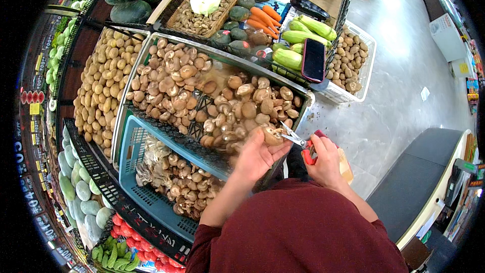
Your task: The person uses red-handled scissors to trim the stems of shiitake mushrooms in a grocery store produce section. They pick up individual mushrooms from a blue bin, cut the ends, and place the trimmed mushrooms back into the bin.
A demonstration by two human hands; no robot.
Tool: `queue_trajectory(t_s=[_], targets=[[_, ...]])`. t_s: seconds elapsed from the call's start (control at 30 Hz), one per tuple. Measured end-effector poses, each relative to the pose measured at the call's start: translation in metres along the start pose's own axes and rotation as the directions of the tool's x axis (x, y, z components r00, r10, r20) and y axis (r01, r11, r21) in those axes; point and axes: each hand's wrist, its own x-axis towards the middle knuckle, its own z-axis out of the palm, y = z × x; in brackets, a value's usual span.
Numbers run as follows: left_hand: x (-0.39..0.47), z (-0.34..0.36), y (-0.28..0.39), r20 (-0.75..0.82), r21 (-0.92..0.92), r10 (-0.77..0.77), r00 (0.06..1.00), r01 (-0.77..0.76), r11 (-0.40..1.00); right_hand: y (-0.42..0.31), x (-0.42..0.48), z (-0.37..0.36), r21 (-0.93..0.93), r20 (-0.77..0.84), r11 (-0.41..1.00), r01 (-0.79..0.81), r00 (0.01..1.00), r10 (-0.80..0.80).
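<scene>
My left hand holds a brown shiitake mushroom between thumb and fingers, its pale underside partly showing. Red-handled scissors are in my right hand, blades parted around the mushroom's stem side. Whether the blades touch the stem I cannot tell. Below and beyond my hands, loose shiitake mushrooms lie in a metal-rimmed bin, in a left and a right heap. Nearer to me, a blue plastic basket holds more mushrooms, with a pale clustered mushroom bunch at its left end.
Potatoes fill the bin at left. Beyond the mushrooms are a wicker tray of ginger, carrots, green squashes and a phone at the rack's edge. A white crate of potatoes stands right; a dark counter curves at lower right.
</scene>
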Motion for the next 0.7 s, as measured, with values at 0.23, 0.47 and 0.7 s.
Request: queue_trajectory(t_s=[0.23, 0.47, 0.7], targets=[[0.000, 0.004, -0.012, -0.015, -0.003, -0.076, 0.997, 0.076, 0.997, 0.005, -0.005, -0.005, -0.032, -0.059, 0.999, 0.011, 0.998, -0.013], [0.002, 0.007, -0.020, 0.006, -0.036, -0.152, 0.988, 0.152, 0.988, 0.011, -0.014, -0.009, -0.040, -0.110, 0.999, -0.008, 0.994, 0.004], [0.023, 0.012, -0.050, -0.034, 0.043, -0.249, 0.968, 0.250, 0.967, 0.040, -0.042, -0.017, -0.047, -0.185, 0.995, -0.092, 0.979, 0.082]])
